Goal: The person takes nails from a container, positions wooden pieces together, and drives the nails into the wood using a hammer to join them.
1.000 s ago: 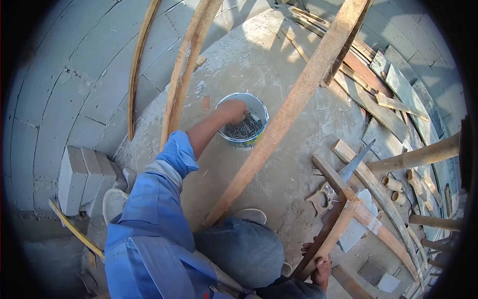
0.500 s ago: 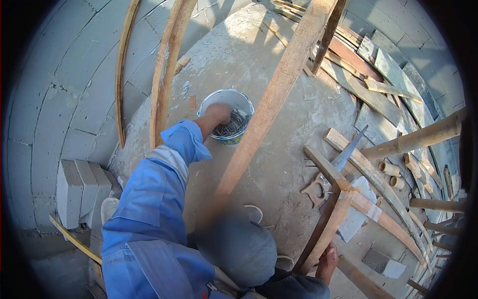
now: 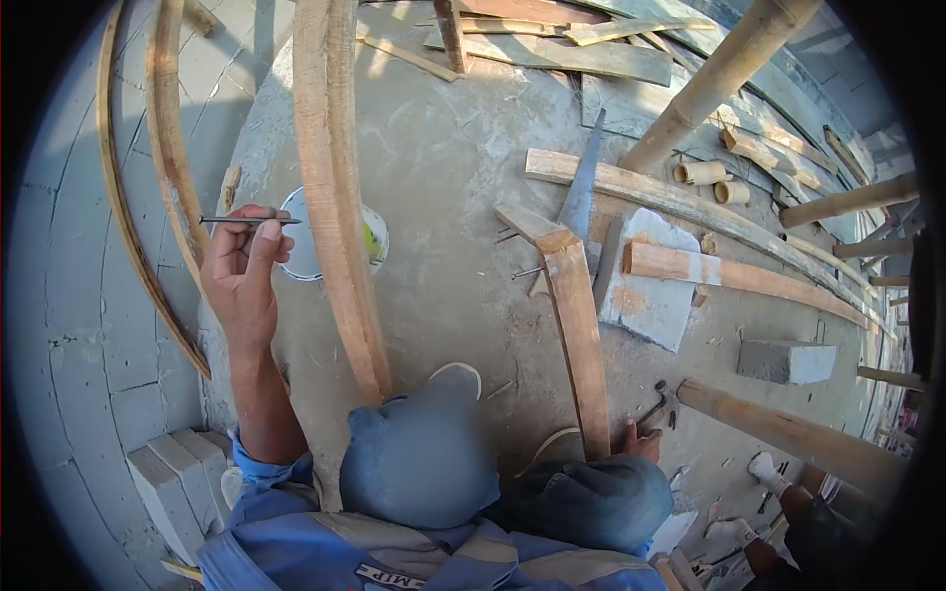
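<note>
My left hand (image 3: 244, 271) is raised at the left, pinching a long nail (image 3: 222, 220) between thumb and fingers. The nail lies level across the fingertips, its head to the left. Behind it stands a white bucket (image 3: 376, 236), partly hidden by a long upright timber (image 3: 330, 177); its contents do not show. Low on the right, my right hand (image 3: 643, 445) is closed around what looks like the handle of a claw hammer (image 3: 670, 402), mostly hidden. Beside that hand is a joined wooden piece (image 3: 578, 345), with nails (image 3: 527, 273) sticking out of its side.
A handsaw (image 3: 583, 182) lies by a pale block (image 3: 655, 286) under another timber (image 3: 739, 276). Boards (image 3: 581, 59) and bamboo poles (image 3: 719, 84) fill the far right. Grey blocks (image 3: 172, 483) stand at lower left. Another person's feet (image 3: 767, 475) show at lower right.
My left hand has come out of the bucket of nails and moved up and left, now with a nail in it. The view has swung right, and the hammer has come into sight.
</note>
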The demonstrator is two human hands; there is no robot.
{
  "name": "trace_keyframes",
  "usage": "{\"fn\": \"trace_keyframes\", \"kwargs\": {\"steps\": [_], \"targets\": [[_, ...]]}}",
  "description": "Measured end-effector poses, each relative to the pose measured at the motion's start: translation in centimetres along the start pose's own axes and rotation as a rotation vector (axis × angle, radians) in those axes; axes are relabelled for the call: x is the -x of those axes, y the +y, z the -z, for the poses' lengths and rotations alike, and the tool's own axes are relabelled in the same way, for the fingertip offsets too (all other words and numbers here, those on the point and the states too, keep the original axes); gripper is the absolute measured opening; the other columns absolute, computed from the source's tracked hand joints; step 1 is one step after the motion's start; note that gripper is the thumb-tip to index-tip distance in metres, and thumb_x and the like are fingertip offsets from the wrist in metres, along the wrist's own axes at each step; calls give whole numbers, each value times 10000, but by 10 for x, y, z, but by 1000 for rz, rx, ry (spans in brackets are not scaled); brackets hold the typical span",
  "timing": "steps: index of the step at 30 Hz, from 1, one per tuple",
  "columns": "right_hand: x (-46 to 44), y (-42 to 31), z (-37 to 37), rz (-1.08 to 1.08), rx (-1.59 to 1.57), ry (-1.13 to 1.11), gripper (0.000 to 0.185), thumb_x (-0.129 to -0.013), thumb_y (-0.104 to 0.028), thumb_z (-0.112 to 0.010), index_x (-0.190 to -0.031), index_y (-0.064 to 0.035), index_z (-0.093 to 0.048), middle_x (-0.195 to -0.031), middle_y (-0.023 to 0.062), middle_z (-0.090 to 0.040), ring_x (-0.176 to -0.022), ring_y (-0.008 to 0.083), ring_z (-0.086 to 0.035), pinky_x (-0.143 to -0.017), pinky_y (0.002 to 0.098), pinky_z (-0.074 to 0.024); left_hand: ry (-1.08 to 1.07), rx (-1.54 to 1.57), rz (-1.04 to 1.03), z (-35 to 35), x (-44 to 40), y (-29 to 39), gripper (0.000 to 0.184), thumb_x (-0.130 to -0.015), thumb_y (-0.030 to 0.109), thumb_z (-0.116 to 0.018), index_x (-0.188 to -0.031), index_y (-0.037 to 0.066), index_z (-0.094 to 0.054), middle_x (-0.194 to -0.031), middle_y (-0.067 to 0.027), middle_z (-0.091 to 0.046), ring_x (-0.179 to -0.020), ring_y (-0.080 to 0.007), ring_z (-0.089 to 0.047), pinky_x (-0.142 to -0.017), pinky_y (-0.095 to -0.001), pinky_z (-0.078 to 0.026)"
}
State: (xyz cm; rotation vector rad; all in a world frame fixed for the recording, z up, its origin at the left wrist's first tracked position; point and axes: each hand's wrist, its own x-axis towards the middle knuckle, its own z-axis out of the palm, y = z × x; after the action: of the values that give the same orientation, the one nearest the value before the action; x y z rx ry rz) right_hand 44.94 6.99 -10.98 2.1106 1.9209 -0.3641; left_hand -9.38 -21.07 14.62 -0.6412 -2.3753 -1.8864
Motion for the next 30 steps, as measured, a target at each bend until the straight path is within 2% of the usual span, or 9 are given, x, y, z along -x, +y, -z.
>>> {"fn": "trace_keyframes", "kwargs": {"steps": [2, 4, 6, 9, 15, 21, 24, 27, 30], "targets": [[-6, 8, -7, -17, -119, 47, 728, -848, -546, -778, -1259, 8, -545, -1176, 322, -678, -1110, 470, -661, -933, 513, -502, -193, 79, -84, -55, 22, 28, 158, -958, 97, -727, -1094, 17, -717, -965, -75, -752, -868, -135, -710, -773, -301, -554], [-13, 8, -8, -1, -160, 74, 730, -831, -489, -805, -1274, 25, -537, -1207, 332, -663, -1119, 485, -652, -945, 514, -498, -575, -53, -303, -93, 19, 52, 146, -947, 42, -707, -1082, -11, -712, -1036, -97, -751, -970, -190, -723, -866, -333, -566], [-16, 8, -5, 17, -116, 79, 715, -813, -410, -828, -1281, 42, -534, -1227, 328, -654, -1118, 500, -645, -955, 515, -497, -702, -29, -358, -131, 17, 57, 120, -938, 52, -711, -1041, -4, -732, -1045, -121, -757, -955, -217, -736, -855, -342, -573], [-33, 20, -20, 87, -156, 48, 697, -811, -317, -801, -1314, 72, -514, -1192, 317, -670, -1065, 461, -674, -954, 497, -513, -776, -88, -394, -162, 13, 51, 127, -924, 56, -720, -1043, 11, -733, -1056, -132, -753, -935, -244, -745, -838, -347, -580], [-44, 31, -7, -66, -930, -173, 421, -854, -179, -738, -1139, 39, -518, -913, 225, -665, -755, 259, -679, -741, 397, -560, -690, -76, -627, -173, 19, 47, 158, -901, 36, -726, -1057, 17, -709, -1047, -145, -740, -903, -299, -741, -796, -350, -594], [24, -33, 107, 452, -781, 15, 234, -976, -82, -645, -1134, 18, -504, -889, 116, -665, -696, 190, -657, -613, 360, -542, -650, -182, -798, -177, 22, 48, 177, -896, 15, -712, -1072, 13, -693, -1064, -135, -740, -922, -299, -742, -803, -371, -606], [52, -82, 171, 797, -979, 170, 243, -983, -76, -656, -1188, 7, -554, -912, 105, -691, -708, 208, -669, -617, 385, -551, -698, -199, -755, -178, 21, 53, 169, -895, 10, -708, -1063, 7, -688, -1061, -132, -740, -934, -304, -743, -801, -376, -609], [69, -117, 227, 970, -937, -6, 232, -982, -67, -666, -1204, -10, -627, -969, 136, -725, -732, 256, -702, -657, 394, -563, -689, -154, -770, -178, 20, 52, 167, -895, 9, -706, -1061, 7, -686, -1073, -130, -739, -934, -302, -742, -792, -377, -609], [78, -146, 261, 1342, -655, 208, 216, -963, -75, -692, -1166, -2, -673, -1029, 175, -738, -762, 320, -729, -662, 394, -572, -682, -192, -791, -178, 21, 47, 199, -886, 1, -703, -1084, 13, -686, -1088, -133, -738, -935, -308, -740, -794, -384, -610]]}}
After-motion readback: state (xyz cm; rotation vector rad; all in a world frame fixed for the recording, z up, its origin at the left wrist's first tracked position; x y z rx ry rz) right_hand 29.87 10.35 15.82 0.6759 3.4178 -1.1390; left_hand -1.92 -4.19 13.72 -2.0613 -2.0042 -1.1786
